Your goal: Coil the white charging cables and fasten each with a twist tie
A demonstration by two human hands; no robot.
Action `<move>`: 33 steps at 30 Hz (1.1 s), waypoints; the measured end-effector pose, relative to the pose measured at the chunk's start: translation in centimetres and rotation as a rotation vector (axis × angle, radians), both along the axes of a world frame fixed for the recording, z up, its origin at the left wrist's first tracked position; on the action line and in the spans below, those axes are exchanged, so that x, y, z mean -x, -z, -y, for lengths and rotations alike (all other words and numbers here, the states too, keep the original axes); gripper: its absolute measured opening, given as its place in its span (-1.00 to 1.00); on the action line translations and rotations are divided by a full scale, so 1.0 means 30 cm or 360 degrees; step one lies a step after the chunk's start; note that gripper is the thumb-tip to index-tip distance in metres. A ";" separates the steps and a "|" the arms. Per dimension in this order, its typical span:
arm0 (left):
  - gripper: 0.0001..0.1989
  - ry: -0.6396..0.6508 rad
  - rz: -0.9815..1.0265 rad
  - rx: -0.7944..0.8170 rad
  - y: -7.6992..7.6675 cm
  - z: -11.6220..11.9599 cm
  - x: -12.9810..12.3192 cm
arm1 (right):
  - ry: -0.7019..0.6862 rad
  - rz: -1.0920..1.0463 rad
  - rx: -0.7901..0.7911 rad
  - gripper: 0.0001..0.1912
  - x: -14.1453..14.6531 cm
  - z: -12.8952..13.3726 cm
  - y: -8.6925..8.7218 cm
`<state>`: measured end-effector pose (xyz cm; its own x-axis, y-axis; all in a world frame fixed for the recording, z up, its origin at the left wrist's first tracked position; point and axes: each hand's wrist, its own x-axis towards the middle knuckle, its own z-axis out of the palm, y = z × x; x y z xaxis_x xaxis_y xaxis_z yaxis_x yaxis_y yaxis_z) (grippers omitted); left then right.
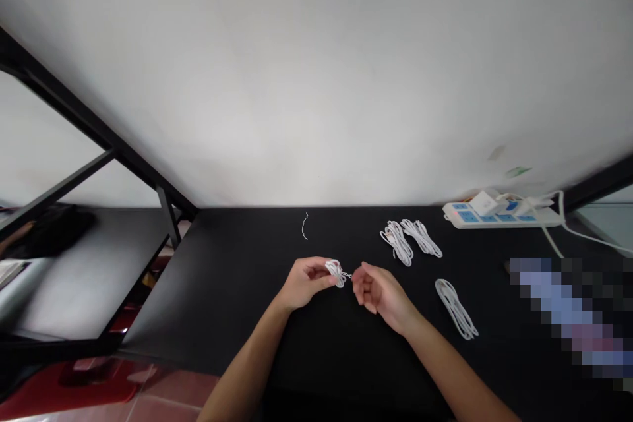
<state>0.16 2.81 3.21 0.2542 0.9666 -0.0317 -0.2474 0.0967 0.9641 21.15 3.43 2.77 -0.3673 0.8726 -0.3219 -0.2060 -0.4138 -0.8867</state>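
A bundle of coiled white cable (335,273) is pinched between the thumb and fingers of my left hand (307,282), over the black tabletop. From its right side juts a thin white twist tie (347,275). My right hand (380,295) has its fingers curled, the tips closed at the outer end of that tie; the exact contact is too small to see clearly. To the right of my hands lie more white cable bundles: one (397,243) and another (421,238) side by side, and a third (456,309) closer to me.
A loose white twist tie (304,227) lies near the wall. At the back right stands a white power strip (459,216) with a white adapter (487,203) and cords. A black metal frame (171,217) borders the tabletop (222,283) on the left. A pixelated patch covers the right side.
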 end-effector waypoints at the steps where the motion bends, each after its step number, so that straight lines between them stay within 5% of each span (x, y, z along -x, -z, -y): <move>1: -0.66 0.0016 -0.0052 -0.0079 -0.001 0.001 0.005 | -0.0170 -0.0143 0.0245 -0.52 -0.006 -0.005 0.000; 5: -0.75 0.0180 -0.0220 -0.0304 -0.013 0.008 0.018 | -0.0464 -0.0403 0.0759 -0.62 -0.024 -0.007 0.012; 9: -0.77 0.0272 -0.0253 -0.0354 -0.022 0.014 0.016 | -0.0483 -0.0406 0.0707 -0.70 -0.020 0.002 0.017; 17: -0.59 0.0178 -0.0050 -0.0032 0.010 0.010 -0.012 | -0.0225 0.0425 -0.0455 -0.63 -0.010 0.011 -0.017; 24: -0.63 0.0068 0.0411 0.0380 0.027 0.017 -0.044 | 0.0024 0.0903 -0.1708 -0.80 -0.021 0.013 -0.018; 27: -0.66 0.0097 0.0495 0.0449 0.019 0.020 -0.039 | 0.0008 0.0955 -0.1883 -0.77 -0.030 0.009 -0.027; 33: -0.59 0.0417 0.0603 0.0572 0.013 0.031 -0.007 | -0.0074 0.0856 -0.1690 -0.78 -0.039 0.001 -0.051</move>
<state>0.37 1.88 2.83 0.5411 0.8153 -0.2063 -0.4921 0.5059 0.7084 22.33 3.38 4.30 -0.4445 0.7851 0.4312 0.2927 0.5823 -0.7584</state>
